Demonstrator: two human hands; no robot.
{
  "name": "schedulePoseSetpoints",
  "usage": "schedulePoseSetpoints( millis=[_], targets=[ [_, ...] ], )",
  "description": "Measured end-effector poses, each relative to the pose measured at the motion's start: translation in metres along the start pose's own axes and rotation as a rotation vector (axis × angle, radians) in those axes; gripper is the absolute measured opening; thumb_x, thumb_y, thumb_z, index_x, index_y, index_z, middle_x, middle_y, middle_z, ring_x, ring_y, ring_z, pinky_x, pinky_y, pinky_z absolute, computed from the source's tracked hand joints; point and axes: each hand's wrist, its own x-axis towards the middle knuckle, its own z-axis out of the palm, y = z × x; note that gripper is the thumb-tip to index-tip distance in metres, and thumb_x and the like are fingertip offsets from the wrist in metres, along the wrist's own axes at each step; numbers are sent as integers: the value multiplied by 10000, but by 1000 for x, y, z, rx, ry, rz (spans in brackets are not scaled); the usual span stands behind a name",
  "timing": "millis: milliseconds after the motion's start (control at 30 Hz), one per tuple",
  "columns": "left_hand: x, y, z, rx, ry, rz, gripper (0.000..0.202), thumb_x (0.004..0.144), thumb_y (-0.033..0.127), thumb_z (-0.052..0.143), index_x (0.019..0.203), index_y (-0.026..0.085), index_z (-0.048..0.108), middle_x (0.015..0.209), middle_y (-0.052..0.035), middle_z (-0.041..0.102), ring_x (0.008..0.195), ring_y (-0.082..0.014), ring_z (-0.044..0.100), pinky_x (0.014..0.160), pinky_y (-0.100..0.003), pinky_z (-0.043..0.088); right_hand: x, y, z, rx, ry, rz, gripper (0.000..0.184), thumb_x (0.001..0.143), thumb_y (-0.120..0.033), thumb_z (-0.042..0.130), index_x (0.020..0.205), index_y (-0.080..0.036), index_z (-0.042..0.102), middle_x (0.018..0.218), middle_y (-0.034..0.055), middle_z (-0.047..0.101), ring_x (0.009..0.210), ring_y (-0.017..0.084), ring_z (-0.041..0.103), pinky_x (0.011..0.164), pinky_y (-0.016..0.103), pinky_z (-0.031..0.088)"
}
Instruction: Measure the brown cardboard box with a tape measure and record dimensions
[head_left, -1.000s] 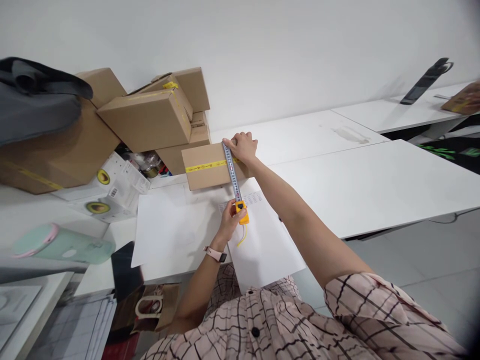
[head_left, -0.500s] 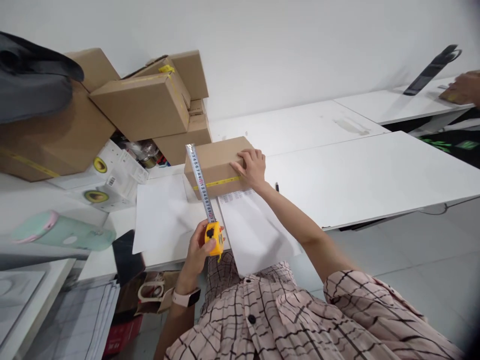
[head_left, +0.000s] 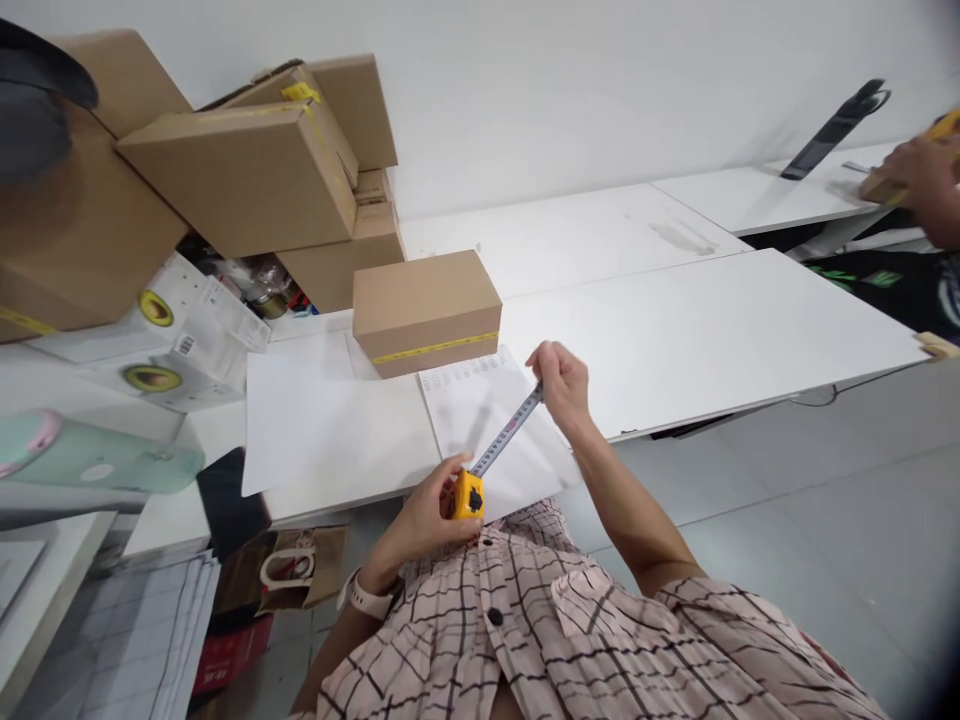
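Observation:
My left hand [head_left: 429,515] is closed around the yellow case of a tape measure [head_left: 469,495], low over the table's front edge. Its metal blade is drawn out up and to the right, above a white paper pad [head_left: 480,410]. The blade's far end disappears into my right hand [head_left: 562,385], whose fingers are curled shut on it. A closed cardboard box [head_left: 427,305] with a yellow tape strip along its front side sits on the table behind the pad, apart from both hands.
Large cardboard boxes [head_left: 247,180] are stacked at the back left, above white boxes with avocado pictures [head_left: 154,378]. A mint-green bottle [head_left: 105,455] and a dark flat object [head_left: 232,500] are at left. Another person's hand [head_left: 926,175] is at far right, near a dark bottle [head_left: 832,130].
My right hand has let go of the cardboard box and gripped the blade's end. The tape measure has moved off the box and to the right, turned toward my right hand.

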Motion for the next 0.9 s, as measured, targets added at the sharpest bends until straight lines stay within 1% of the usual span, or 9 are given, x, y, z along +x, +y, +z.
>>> schedulePoseSetpoints(
  millis=[100,167,233,333,400,533,633,767,900],
  targets=[
    [10,6,8,59,43,54,937,627,293,899,1473,330,496,1216,-76,630,958,-218,637,841,-343,539,-33,4,10,-33,-158,-58,521,961,-676,403,732,-286,661,649,27,569,620,199,558,627,362,479],
    [17,11,9,97,95,114,947,644,299,896,1487,324,466,1209,-76,631,1004,-233,631,893,-363,531,-47,7,16,-46,-270,-152,404,973,-593,443,864,-299,698,840,57,686,812,233,645,757,387,517],
    [23,19,1,155,164,182,913,658,321,891,1469,312,472,1182,-73,637,1013,-240,632,910,-379,533,-46,17,16,-76,-208,-180,332,981,-525,452,987,-292,689,1036,85,710,991,250,650,848,395,515],
    [35,43,-26,334,304,315,880,681,367,879,1454,297,462,1190,-77,638,1009,-247,646,928,-420,547,-22,49,7,-240,66,-1,347,992,-485,399,1031,-248,649,1049,104,687,946,239,633,825,386,502],
    [47,69,-48,504,424,437,863,698,377,867,1450,273,456,1237,-93,634,1058,-268,650,972,-465,536,2,75,-1,-440,144,145,364,979,-472,402,1091,-212,630,1063,115,680,956,246,622,864,400,478],
    [95,127,-89,858,644,639,768,753,276,808,1438,219,467,1351,-120,598,1267,-333,569,1081,-536,466,33,107,-5,-727,11,281,510,943,-532,501,1298,-169,540,1139,156,687,1106,308,602,887,420,456],
    [146,149,-111,1026,658,622,766,719,185,808,1417,214,495,1329,-125,623,1240,-367,582,1052,-572,481,40,110,-1,-860,-96,244,508,950,-464,519,1363,-168,499,1256,186,661,1166,335,590,882,420,460],
    [201,142,-132,1055,556,518,647,744,240,795,1344,218,553,1238,-154,663,1203,-395,595,1032,-601,472,44,110,-4,-910,-207,216,423,968,-252,430,1375,-167,508,1247,197,669,1107,321,632,881,414,467],
    [203,115,-132,1015,559,646,404,842,299,689,1232,217,620,1310,-155,643,1335,-370,500,1158,-628,327,46,115,-23,-603,-117,244,401,949,-289,420,1283,-160,600,1032,168,723,957,295,677,867,443,501]
  ],
)
